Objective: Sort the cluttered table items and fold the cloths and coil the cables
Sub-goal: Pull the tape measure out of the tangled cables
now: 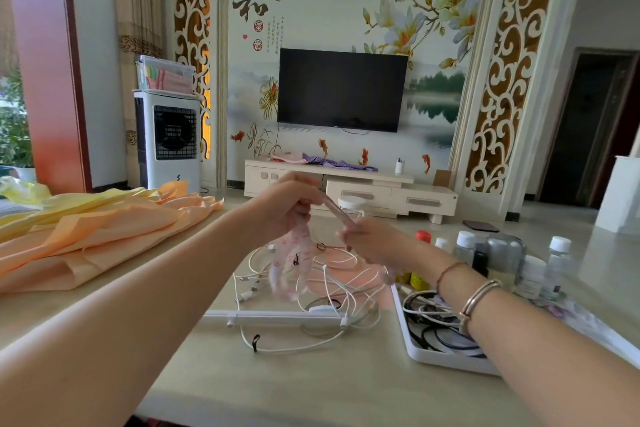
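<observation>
Pink-printed clear bag (294,253): held above counter (294,388), stretched between both hands | left hand (287,208): fingers clamped on bag top | right hand (370,241): fingers pinching bag edge | white cables (332,284): tangled loose beneath | white tray (412,347): coiled cables, right | orange cloths (104,229): heaped left | bottles (502,260): far right.
</observation>
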